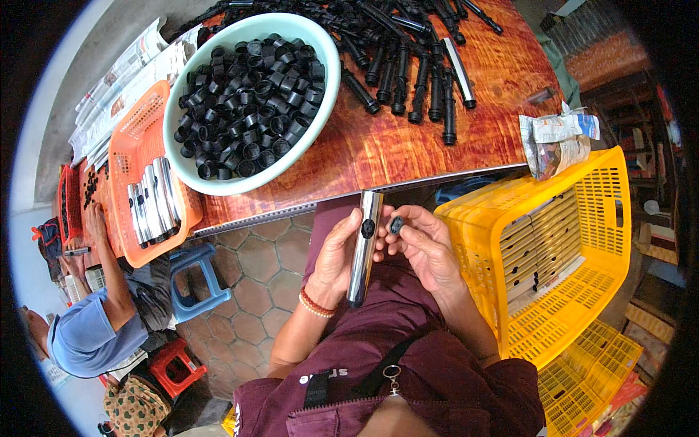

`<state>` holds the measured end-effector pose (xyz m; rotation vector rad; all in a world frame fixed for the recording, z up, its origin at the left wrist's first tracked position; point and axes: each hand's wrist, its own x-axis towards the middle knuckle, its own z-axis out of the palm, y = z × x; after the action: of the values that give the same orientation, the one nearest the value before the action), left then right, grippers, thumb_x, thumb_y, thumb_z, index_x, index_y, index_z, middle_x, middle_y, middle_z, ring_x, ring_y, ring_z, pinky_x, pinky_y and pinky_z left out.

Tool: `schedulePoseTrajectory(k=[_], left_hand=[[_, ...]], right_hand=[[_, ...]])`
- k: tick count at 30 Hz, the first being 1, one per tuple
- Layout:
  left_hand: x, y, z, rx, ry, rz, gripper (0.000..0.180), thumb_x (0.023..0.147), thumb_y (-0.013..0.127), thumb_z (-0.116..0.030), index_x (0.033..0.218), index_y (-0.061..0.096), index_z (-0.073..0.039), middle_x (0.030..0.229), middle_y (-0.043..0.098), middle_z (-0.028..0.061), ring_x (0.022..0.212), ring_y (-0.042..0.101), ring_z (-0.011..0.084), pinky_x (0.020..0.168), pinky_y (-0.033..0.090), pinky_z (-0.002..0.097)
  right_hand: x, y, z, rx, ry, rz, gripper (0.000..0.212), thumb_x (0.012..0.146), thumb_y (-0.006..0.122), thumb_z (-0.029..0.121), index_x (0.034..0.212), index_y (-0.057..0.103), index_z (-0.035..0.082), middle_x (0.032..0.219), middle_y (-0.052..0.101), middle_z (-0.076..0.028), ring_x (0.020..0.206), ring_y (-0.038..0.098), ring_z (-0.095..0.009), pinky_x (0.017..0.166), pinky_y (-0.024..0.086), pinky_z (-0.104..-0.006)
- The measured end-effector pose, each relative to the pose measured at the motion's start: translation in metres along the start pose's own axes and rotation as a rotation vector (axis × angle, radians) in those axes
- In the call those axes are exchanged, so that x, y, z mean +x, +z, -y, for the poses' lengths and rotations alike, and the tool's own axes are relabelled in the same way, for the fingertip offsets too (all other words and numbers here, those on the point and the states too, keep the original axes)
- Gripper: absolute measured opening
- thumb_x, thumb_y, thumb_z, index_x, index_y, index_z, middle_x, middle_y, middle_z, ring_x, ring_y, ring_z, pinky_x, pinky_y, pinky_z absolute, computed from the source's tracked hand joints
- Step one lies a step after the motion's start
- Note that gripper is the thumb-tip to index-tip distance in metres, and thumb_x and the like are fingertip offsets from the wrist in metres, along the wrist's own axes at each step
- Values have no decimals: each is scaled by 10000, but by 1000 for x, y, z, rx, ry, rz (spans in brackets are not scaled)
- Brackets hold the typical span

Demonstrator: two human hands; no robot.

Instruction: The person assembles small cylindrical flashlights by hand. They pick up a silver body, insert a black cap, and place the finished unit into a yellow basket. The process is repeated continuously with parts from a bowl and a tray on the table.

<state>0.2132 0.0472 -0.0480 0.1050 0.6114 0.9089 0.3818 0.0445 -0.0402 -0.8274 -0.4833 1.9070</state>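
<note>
Below the bench (408,146) edge, the left hand (336,256) grips a silver tube (364,247) upright, while the right hand (426,246) fingers pinch a small black cap (397,225) just beside its upper end.

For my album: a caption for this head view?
Left hand holds a silver metal tube; right hand pinches a small black plastic cap.

Upright silver metal tube (364,244) with black button, small black cap (397,225) just beside it.

A reddish wooden table (408,149) carries a pale green bowl (329,87), black tubes (419,69), an orange basket (131,156) and crumpled paper (557,142).
</note>
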Motion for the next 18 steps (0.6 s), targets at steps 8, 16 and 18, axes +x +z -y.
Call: schedulePoseTrajectory(k=[8,16,18], left_hand=[[-1,-9,-3,-50,20,-17,534,938,532,-447,1263,534,-24,875,619,35,743,593,118,624,512,253],[-3,-22,-6,-119,45,20,478,932,555,-428,1215,578,-44,835,612,-5,677,591,68,594,519,200],[-2,-32,-4,-114,56,54,508,931,554,-425,1246,547,-26,875,606,-2,714,598,71,606,538,198]], right_hand=[[23,-8,-4,-570,-313,-172,206,850,622,-16,1055,608,-19,904,608,-40,811,590,-105,706,503,-242],[91,11,3,-1436,-690,-269,195,812,623,-16,1007,633,-2,915,594,-119,742,615,-230,656,503,-320],[110,2,-3,-1699,-839,-211,225,815,620,4,1040,623,-4,919,574,-149,876,578,-324,775,465,-405]])
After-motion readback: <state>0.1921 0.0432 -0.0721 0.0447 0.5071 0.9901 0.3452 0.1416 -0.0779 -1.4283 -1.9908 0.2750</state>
